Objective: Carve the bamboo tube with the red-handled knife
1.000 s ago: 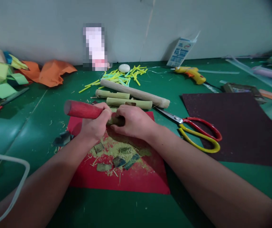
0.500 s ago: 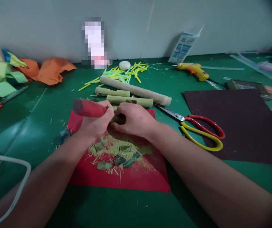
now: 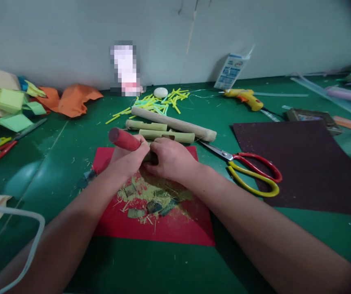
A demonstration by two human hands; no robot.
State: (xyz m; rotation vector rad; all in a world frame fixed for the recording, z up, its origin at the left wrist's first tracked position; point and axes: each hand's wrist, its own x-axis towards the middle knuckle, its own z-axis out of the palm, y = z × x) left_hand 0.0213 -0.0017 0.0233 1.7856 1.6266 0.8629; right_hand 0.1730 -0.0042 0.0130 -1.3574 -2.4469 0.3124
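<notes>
My left hand (image 3: 131,158) is closed around a red-handled tool (image 3: 125,139), its thick round handle end tilted up and left. The tool's working end is hidden behind my fingers, so its kind does not show. My right hand (image 3: 174,158) grips a short bamboo tube (image 3: 152,157) right beside the left hand, with most of the tube covered. Both hands are over a red sheet (image 3: 175,233) scattered with bamboo dust (image 3: 146,183), thin splinters and several dark green bamboo chips (image 3: 136,213). Just beyond lie two notched bamboo pieces (image 3: 178,136) (image 3: 147,125) and a wooden rod (image 3: 172,121).
Scissors (image 3: 226,155) with red and yellow handles lie right of my hands, partly on a dark sheet (image 3: 298,163). Behind are cut yellow straws (image 3: 151,102), a white oval object (image 3: 161,93) and a yellow glue gun (image 3: 244,98). Orange paper (image 3: 74,100) and folded paper pieces (image 3: 5,100) lie left.
The view has shifted slightly, so the scene appears a little lower. The red handle now points more toward the camera, and both hands keep their grips close together.
</notes>
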